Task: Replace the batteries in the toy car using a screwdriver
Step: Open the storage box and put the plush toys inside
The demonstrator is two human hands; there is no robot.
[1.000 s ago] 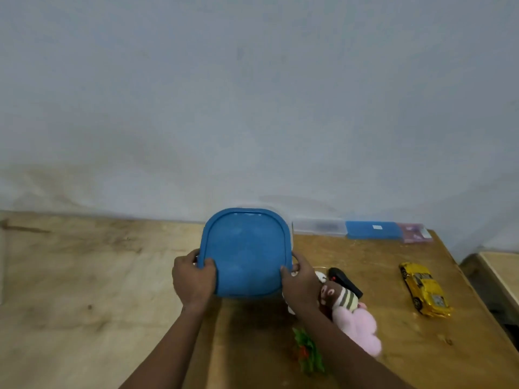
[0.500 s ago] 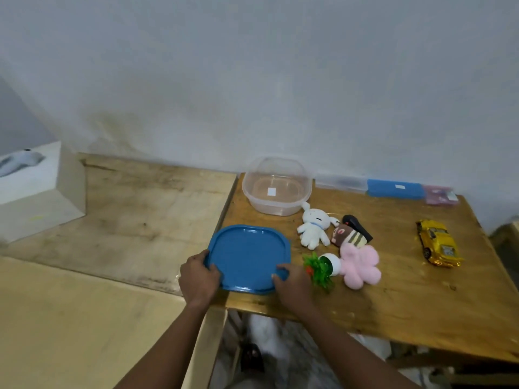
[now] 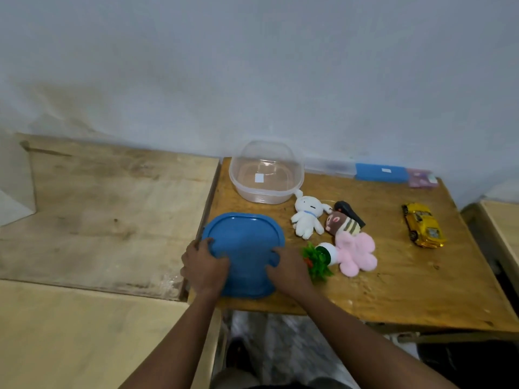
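At the right edge of the wooden counter [image 3: 393, 290], yellow toy car [image 3: 424, 225] sits untouched. Left hand [image 3: 205, 265] and right hand [image 3: 286, 269] grip the blue plastic lid [image 3: 247, 248], flat at near-left corner. Battery swap looks unstarted.

The yellow toy car [image 3: 424, 229] sits upright on its wheels, at the table's right side.

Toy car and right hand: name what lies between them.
Head view: a green toy plant and a pink plush flower lie between the right hand and the toy car.
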